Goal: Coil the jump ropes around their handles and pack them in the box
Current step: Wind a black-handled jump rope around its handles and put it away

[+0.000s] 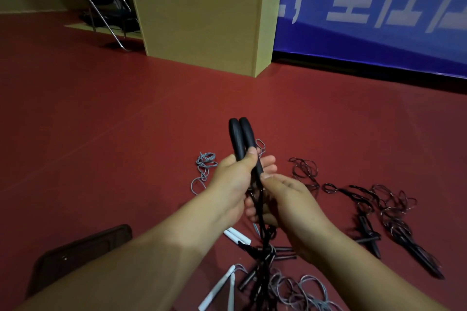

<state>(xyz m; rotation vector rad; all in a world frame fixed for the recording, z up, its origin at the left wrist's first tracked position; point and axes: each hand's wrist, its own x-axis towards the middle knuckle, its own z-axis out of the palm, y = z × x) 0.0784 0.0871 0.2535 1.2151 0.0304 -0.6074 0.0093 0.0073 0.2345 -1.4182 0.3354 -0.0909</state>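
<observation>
Black handles point(242, 139): two, side by side, gripped by left hand point(233, 174).
Right hand point(290, 203): pinches the black rope point(261, 219).
White handles point(219, 288): four on floor point(101, 121).

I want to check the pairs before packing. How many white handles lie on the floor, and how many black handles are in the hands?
White handles on the floor: 4
Black handles gripped by the left hand and right hand: 2
Total: 6
</observation>
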